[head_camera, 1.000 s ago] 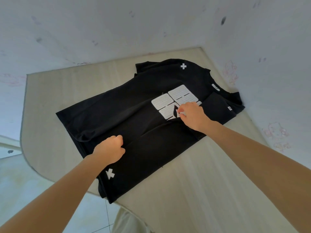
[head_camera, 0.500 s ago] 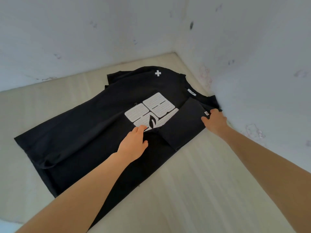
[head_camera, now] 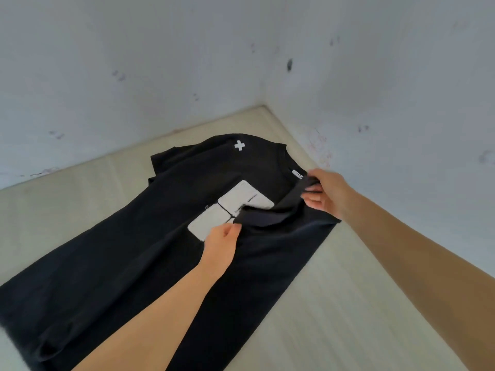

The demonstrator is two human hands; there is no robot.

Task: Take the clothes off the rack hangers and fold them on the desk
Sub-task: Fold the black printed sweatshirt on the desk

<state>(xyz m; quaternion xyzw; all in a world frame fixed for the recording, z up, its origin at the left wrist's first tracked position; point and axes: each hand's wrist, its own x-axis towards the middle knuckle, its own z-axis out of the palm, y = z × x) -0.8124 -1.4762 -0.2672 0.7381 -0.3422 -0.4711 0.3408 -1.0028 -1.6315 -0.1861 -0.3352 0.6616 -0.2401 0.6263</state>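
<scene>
On the desk (head_camera: 348,303), in the wall corner, black T-shirt (head_camera: 128,263) lies flat. My left hand (head_camera: 221,243) and right hand (head_camera: 325,192) each pinch an end of its sleeve (head_camera: 270,212), lifted over the white print (head_camera: 214,218).

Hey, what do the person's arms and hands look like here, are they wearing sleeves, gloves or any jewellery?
Both forearms are bare, with no sleeve in view. The left hand and right hand wear no gloves, and no rings, watch or bracelets show on the parts that are visible.
</scene>
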